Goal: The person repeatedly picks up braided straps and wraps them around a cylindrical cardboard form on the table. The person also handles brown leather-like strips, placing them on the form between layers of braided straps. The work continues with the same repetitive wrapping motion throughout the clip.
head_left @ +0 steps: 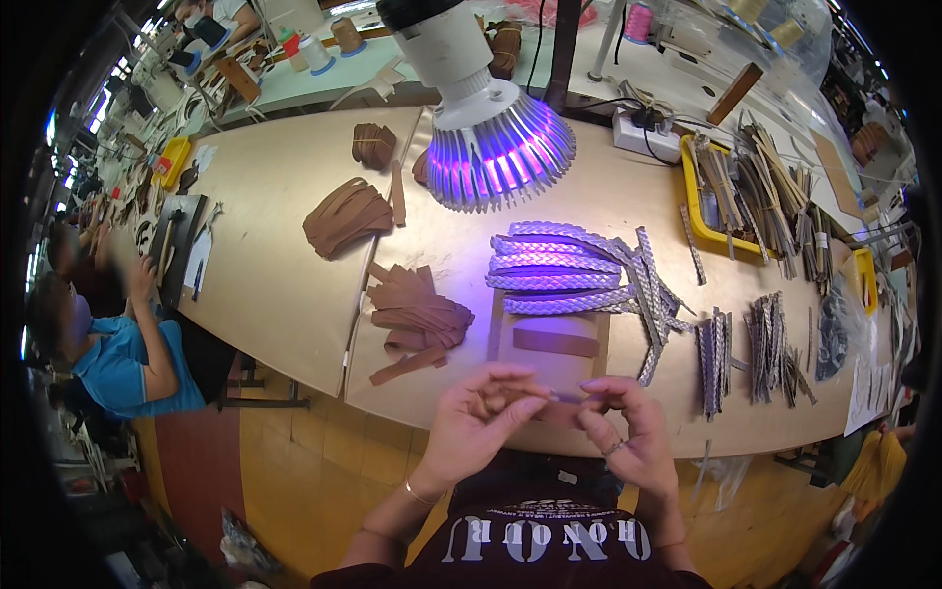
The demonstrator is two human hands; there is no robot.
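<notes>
At the near edge of the table (270, 231), the left hand (479, 424) and right hand (636, 432) pinch narrowly on a small brown strip (561, 414) between them. Farther from that edge, braided straps (554, 263) lie near the lamp (502, 147); brown bands (420, 314) lie left of them, cut straps (768, 346) toward the right edge.
</notes>
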